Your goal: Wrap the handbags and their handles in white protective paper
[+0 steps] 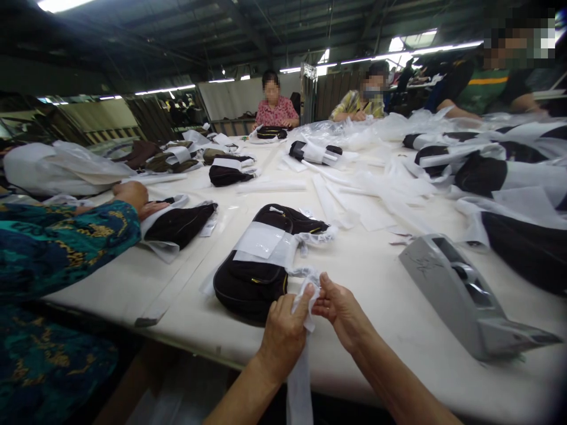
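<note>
Right in front of me lies a black bag with a yellowish zipper, a band of white wrapping paper around its middle. Twisted white paper also runs along its right side. My left hand is closed on a white paper strip at the bag's near right corner, and the strip's tail hangs over the table edge. My right hand pinches the same paper just to the right, its fingertips close to the left thumb. The exact grip between the fingers is partly hidden.
A grey tape dispenser stands at the right. On the left, a co-worker's hand rests by another black bag. Loose white paper sheets lie mid-table. More wrapped black bags are piled right; several people sit or stand around.
</note>
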`<state>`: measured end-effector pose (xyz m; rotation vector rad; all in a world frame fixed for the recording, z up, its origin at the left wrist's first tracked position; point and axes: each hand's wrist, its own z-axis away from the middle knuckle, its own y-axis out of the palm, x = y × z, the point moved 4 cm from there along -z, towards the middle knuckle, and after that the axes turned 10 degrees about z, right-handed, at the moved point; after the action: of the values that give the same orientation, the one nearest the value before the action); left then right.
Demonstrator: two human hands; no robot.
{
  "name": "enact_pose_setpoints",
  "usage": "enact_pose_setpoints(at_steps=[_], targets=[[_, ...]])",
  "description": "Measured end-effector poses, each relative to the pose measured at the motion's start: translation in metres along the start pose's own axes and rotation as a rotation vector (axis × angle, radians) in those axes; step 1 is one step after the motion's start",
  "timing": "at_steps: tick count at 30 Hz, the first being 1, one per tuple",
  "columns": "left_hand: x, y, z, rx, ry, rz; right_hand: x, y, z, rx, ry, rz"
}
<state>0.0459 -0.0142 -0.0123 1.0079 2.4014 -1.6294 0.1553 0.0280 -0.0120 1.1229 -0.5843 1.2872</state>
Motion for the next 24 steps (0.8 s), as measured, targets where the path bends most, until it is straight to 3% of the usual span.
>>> enact_pose_setpoints(at_steps=[7,16,24], targets=[[0.000,0.002,-0.002,0.005,-0.072,-0.090,0.006,0.002,0.008,-0.073,-0.087,0.255],[0.003,0.001,0.000,-0.005,-0.081,-0.043,-0.003,-0.004,0.000,-0.041,-0.184,0.226],[0.003,-0.001,0.001,0.035,-0.075,0.062,-0.006,-0.006,-0.008,-0.057,-0.264,0.336]])
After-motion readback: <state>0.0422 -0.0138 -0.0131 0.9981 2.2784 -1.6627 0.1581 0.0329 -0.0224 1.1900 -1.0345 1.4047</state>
